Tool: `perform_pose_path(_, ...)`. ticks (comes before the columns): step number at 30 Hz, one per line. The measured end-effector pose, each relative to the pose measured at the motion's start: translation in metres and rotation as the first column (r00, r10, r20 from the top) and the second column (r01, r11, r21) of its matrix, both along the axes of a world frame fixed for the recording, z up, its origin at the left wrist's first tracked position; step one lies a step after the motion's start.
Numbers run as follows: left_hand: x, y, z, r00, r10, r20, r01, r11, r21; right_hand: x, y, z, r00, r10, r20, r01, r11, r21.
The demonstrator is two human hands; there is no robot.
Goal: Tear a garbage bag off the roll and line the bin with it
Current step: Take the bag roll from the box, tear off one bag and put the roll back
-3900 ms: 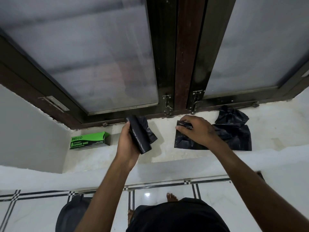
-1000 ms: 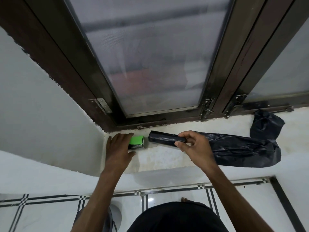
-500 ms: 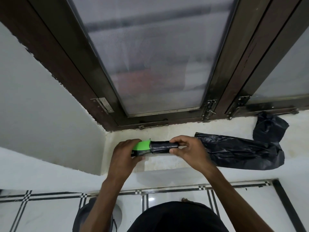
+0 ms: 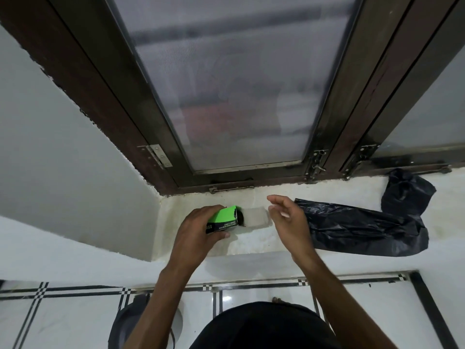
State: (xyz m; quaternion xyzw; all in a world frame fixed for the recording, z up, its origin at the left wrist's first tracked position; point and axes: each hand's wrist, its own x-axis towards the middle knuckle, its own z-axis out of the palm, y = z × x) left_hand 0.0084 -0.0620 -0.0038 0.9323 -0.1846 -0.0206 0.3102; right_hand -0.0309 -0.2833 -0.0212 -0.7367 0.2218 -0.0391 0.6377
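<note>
A wide window with dark wooden frames [image 4: 339,96] and frosted panes fills the upper view, above a white stone sill [image 4: 251,241]. On the floor near the person's feet, the dark bin [image 4: 125,323] shows only partly, at the bottom left. A torn-off black garbage bag [image 4: 364,227] lies flat and crumpled along the right stretch of the sill, its far end bunched up against the window frame. Near the sill's left corner, the left hand [image 4: 196,235] grips a green garbage-bag box [image 4: 224,219], fingers curled around it, lifted slightly and tipped. The dark roll [image 4: 240,217] sits inside the box's open end, only its end visible. The right hand [image 4: 289,220] hovers just right of the box, fingers loose and apart, holding nothing.

The step appears to be stowing the roll. To do it well, seat the roll fully, close the flap if one exists, and set the box down in the corner, clear of the loose bag, before picking the bag up for the bin.
</note>
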Motion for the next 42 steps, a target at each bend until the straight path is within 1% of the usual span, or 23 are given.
perform_pose_path(1,-0.001,-0.001,0.000,1.000,0.001,0.000,-0.001,1.000,-0.014,0.001,-0.002,0.001,0.999,0.040,-0.035,-0.038,0.997,0.067)
perform_pose_path(2,-0.001,-0.002,0.000,1.000,-0.004,0.001,0.004,1.000,-0.023,0.001,-0.003,0.003,0.994,0.080,-0.070,-0.067,0.984,0.166)
perform_pose_path(4,-0.001,-0.004,-0.001,1.000,-0.023,0.004,0.023,1.000,-0.020,0.002,-0.001,0.010,0.983,0.155,-0.095,-0.109,0.921,0.373)
perform_pose_path(5,-0.001,-0.005,-0.001,0.999,-0.033,0.009,0.033,0.999,-0.005,0.002,0.000,0.013,0.981,0.177,-0.080,-0.126,0.894,0.429)
perform_pose_path(6,-0.001,-0.006,-0.002,0.999,-0.043,0.016,0.042,0.999,0.015,0.002,0.002,0.014,0.980,0.189,-0.059,-0.144,0.884,0.445)
perform_pose_path(7,0.000,-0.007,-0.004,0.998,-0.050,0.023,0.050,0.998,0.034,0.002,0.003,0.014,0.979,0.200,-0.043,-0.163,0.888,0.431)
perform_pose_path(11,0.001,-0.010,-0.009,0.996,-0.079,0.042,0.075,0.993,0.088,0.003,0.013,0.012,0.965,0.259,-0.043,-0.239,0.935,0.263)
perform_pose_path(17,0.002,-0.008,-0.009,0.995,-0.072,0.068,0.062,0.989,0.134,0.004,0.015,0.012,0.953,0.301,-0.036,-0.284,0.928,0.239)
perform_pose_path(20,0.002,-0.008,-0.008,0.995,-0.056,0.078,0.043,0.987,0.157,0.004,0.014,0.011,0.945,0.326,-0.030,-0.309,0.917,0.251)
perform_pose_path(23,0.003,-0.008,-0.007,0.995,-0.059,0.081,0.044,0.982,0.183,0.005,0.016,0.010,0.952,0.305,-0.007,-0.292,0.919,0.267)
perform_pose_path(26,0.006,-0.007,-0.007,0.992,-0.090,0.091,0.067,0.972,0.226,0.006,0.022,0.009,0.966,0.260,-0.006,-0.252,0.941,0.227)
perform_pose_path(29,0.007,-0.005,-0.006,0.987,-0.111,0.121,0.074,0.959,0.272,0.006,0.028,0.009,0.962,0.273,-0.018,-0.264,0.943,0.205)
perform_pose_path(31,0.008,0.000,-0.005,0.989,-0.084,0.121,0.045,0.955,0.293,0.005,0.029,0.011,0.947,0.321,-0.006,-0.309,0.918,0.248)
perform_pose_path(33,0.013,0.006,-0.006,0.994,-0.050,0.100,0.014,0.944,0.329,0.004,0.028,0.014,0.909,0.417,0.008,-0.401,0.868,0.294)
perform_pose_path(34,0.017,0.009,-0.007,0.994,-0.040,0.097,0.003,0.935,0.355,0.003,0.028,0.016,0.882,0.471,0.004,-0.453,0.845,0.284)
perform_pose_path(36,0.025,0.015,-0.012,0.995,-0.018,0.095,-0.020,0.920,0.391,0.002,0.028,0.019,0.849,0.529,-0.022,-0.515,0.835,0.195)
perform_pose_path(39,0.035,0.024,-0.021,0.997,-0.023,0.074,-0.008,0.917,0.399,-0.001,0.017,0.032,0.888,0.460,-0.021,-0.457,0.886,0.077)
perform_pose_path(41,0.037,0.026,-0.021,0.997,-0.054,0.056,0.025,0.906,0.423,-0.002,-0.003,0.046,0.930,0.366,0.039,-0.368,0.929,0.031)
perform_pose_path(42,0.035,0.022,-0.018,0.997,-0.068,0.045,0.042,0.900,0.434,-0.003,-0.018,0.055,0.952,0.295,0.078,-0.297,0.955,0.015)
